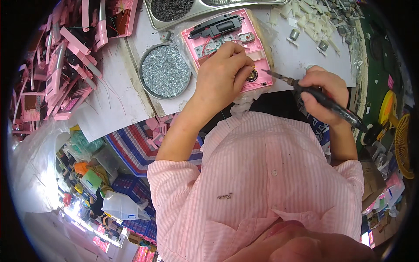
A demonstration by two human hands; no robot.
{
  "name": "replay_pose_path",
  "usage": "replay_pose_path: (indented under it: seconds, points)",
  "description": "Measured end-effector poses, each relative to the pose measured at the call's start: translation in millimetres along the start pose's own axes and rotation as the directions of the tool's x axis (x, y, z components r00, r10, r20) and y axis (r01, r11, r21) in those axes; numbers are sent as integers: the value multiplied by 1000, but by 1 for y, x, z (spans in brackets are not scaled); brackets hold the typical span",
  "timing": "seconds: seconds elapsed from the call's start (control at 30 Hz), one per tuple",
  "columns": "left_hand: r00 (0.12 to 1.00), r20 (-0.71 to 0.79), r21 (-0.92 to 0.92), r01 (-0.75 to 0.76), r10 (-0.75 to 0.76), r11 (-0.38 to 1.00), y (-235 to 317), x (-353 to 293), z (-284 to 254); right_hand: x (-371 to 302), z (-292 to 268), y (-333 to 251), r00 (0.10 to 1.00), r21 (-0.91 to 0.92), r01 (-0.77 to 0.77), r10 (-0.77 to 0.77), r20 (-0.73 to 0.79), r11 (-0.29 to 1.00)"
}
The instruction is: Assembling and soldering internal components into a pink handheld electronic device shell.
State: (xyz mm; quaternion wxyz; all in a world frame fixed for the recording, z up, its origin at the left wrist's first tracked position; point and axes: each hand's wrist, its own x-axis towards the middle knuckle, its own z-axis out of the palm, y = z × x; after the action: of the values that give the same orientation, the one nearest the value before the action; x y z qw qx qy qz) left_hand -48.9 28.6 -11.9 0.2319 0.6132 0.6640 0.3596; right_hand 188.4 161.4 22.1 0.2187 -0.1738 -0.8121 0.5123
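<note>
Left hand [224, 70] over pink case [245, 27], fingertips close together, can't tell if holding anything; right hand [325, 87] grips black-handled tool [324, 99], tip near case's right edge.

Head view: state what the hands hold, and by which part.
Right hand: a black tool, by its handle. Left hand, over the pink case: any hold is hidden.

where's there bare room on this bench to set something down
White paper-covered tabletop is mostly free between the heaped pink plastic casings and round metal bowl of silvery metal bits, and between the open pink plastic casing, scattered white plastic pieces and right hand. Both far corners are crowded.
</note>
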Motion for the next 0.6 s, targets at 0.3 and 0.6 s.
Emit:
replay_pose_path:
  seconds: [0.3,0.6]
  points:
    - [998,59,67,34,-38,997,5,4,-3,4,11,7,997,-71,74,-72,27,995]
    - [996,79,77,22,-28,997,8,7,-3,10,12,7,994,-99,100,-96,50,990]
